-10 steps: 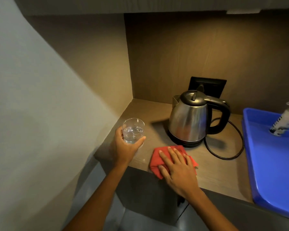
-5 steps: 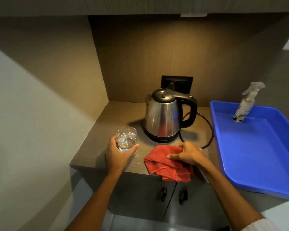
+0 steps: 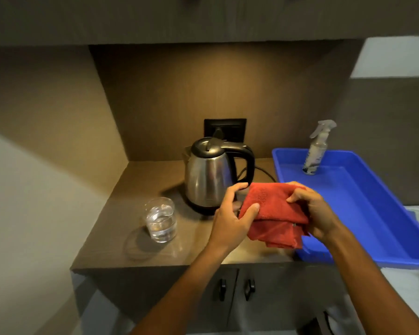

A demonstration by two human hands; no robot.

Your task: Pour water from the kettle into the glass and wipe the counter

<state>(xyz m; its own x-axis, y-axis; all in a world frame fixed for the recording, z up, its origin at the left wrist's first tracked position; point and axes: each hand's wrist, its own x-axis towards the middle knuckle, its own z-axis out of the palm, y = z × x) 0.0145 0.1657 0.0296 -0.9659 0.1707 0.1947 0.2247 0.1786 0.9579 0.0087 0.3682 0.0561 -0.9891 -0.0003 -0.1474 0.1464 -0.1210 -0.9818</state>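
Observation:
A steel kettle (image 3: pixel 209 176) with a black lid and handle stands on its base at the back of the brown counter (image 3: pixel 121 228). To its front left a clear glass (image 3: pixel 160 220) with water in it stands alone on the counter. A red cloth (image 3: pixel 273 213) is held up above the counter's front right, folded over. My left hand (image 3: pixel 232 218) grips its left edge and my right hand (image 3: pixel 312 209) grips its right side.
A blue tray (image 3: pixel 363 206) lies on the right with a spray bottle (image 3: pixel 316 151) upright at its far end. The kettle's black cord (image 3: pixel 264 171) runs behind it to a wall socket (image 3: pixel 225 129). Cabinet doors with two black knobs (image 3: pixel 235 287) sit under the counter.
My left hand let go of the glass and moved right onto the cloth. The cloth was lifted off the counter and is now held in both hands.

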